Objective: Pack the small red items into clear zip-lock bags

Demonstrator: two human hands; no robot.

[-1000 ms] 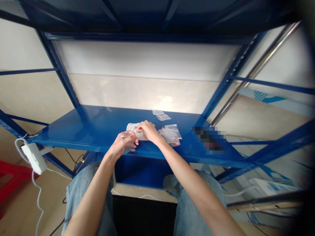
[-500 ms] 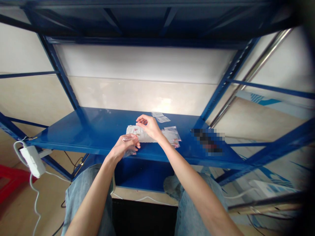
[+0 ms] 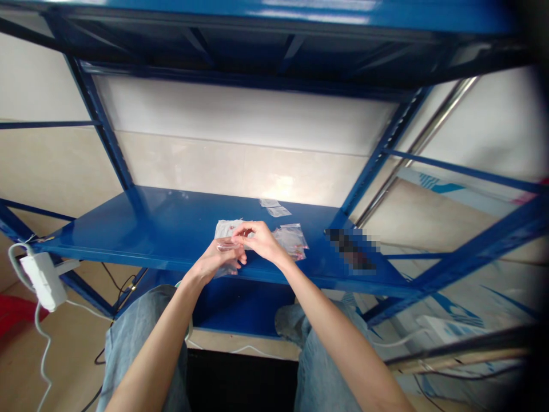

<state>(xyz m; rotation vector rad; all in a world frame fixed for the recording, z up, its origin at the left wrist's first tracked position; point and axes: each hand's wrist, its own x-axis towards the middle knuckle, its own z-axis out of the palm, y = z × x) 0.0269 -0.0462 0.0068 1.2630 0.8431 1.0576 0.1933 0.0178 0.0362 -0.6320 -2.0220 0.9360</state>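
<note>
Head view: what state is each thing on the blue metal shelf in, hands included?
Left hand: holding a bag.
Clear plastic bag: in the left hand; seal unclear.
Right hand: fingertips at that bag; grip unclear.
White wrinkled pad: flat, partly hidden.
Clear bags with reddish contents: piled.
Small clear bags at the back: lying flat.
Dark pixelated object: cannot tell.

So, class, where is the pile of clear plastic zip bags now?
In the head view, the pile lies on the blue metal shelf, right of the right hand, nearer the person than the flat whitish packets.
</note>
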